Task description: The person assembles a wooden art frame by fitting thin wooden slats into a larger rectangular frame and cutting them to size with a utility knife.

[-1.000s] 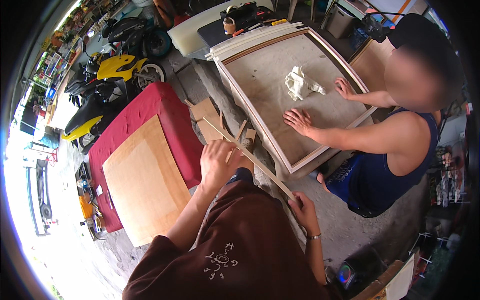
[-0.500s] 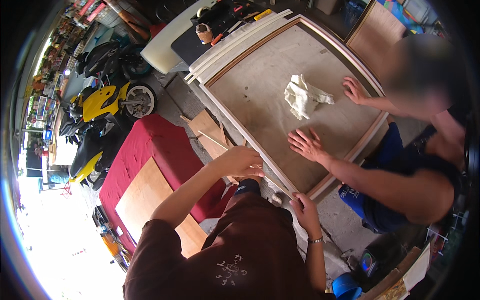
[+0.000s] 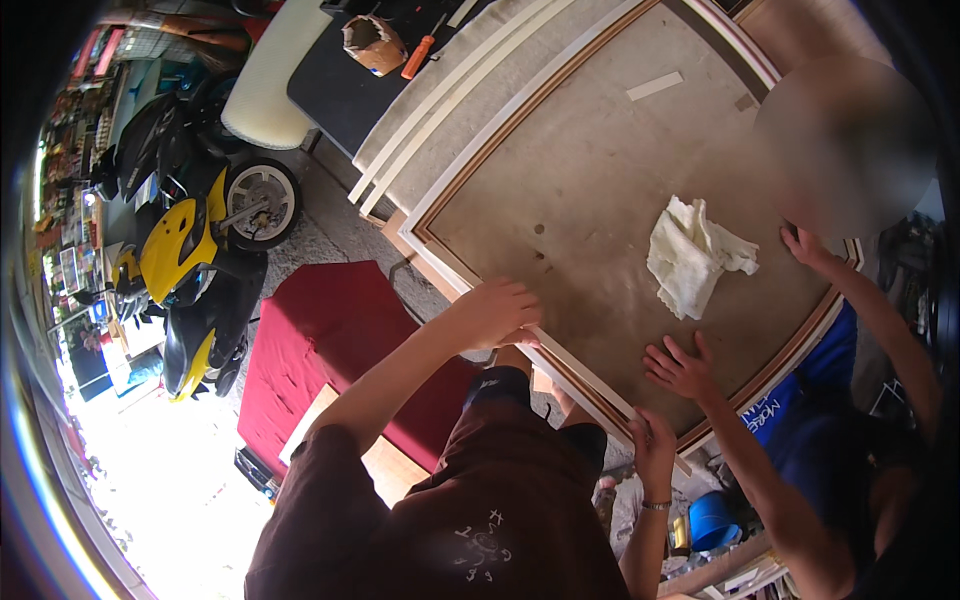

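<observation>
A large rectangular frame (image 3: 525, 112) with white and brown edges lies around a stained grey-beige surface. At its near edge my left hand (image 3: 495, 315) is closed, fingers curled over, on a thin wooden strip (image 3: 585, 383). The strip runs along that edge to my right hand (image 3: 652, 442), which pinches its other end near the frame's corner. A crumpled whitish cloth (image 3: 692, 262) rests on the surface inside the frame. A co-worker's spread hand (image 3: 682, 368) lies near the cloth, and the other hand (image 3: 808, 248) is by the right edge.
Long pale strips (image 3: 440, 108) lie beyond the frame, near a dark table (image 3: 335, 75) with an orange-handled screwdriver (image 3: 424, 55) and a torn brown container (image 3: 374, 46). To the left stand a red-covered surface (image 3: 330, 330) and a yellow-black motorcycle (image 3: 180, 245). A blue bucket (image 3: 712, 520) is lower right.
The view has shifted closer to the frame. The strip now lies along the frame's near edge, with both my hands still on it. The co-worker has shifted toward the lower right.
</observation>
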Motion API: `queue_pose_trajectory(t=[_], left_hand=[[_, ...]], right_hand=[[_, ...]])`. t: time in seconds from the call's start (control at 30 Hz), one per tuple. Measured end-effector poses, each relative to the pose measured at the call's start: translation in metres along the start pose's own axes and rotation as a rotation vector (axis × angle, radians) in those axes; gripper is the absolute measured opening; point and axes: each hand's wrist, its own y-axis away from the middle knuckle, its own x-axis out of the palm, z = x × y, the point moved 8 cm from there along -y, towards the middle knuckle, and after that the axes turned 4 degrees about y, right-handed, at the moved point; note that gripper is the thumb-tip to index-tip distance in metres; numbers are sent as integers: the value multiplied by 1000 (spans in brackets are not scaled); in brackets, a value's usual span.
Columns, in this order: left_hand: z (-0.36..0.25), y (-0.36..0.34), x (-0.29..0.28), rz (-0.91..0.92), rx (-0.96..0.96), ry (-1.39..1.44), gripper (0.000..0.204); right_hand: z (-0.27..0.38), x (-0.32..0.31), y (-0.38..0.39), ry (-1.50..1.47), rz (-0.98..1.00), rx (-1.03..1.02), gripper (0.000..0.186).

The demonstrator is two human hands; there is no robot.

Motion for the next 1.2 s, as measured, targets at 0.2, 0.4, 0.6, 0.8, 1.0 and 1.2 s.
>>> queue_pose_trajectory(t=[0.2, 0.4, 0.6, 0.8, 1.0, 1.2], left_hand=[[24, 15, -3, 1, -39, -3, 31], [45, 20, -10, 43, -126, -7, 28], [53, 21, -10, 48, -199, 49, 28], [53, 15, -12, 62, -220, 53, 30], [53, 18, -11, 57, -244, 62, 31], [62, 19, -16, 61, -273, 67, 32]], right_hand=[[13, 16, -11, 8, 65, 106, 25], [8, 24, -21, 64, 45, 10, 24], [5, 31, -27, 15, 71, 28, 24], [-2, 38, -24, 26, 82, 45, 24], [-6, 36, -29, 12, 86, 39, 24], [-4, 34, -33, 10, 82, 43, 23]])
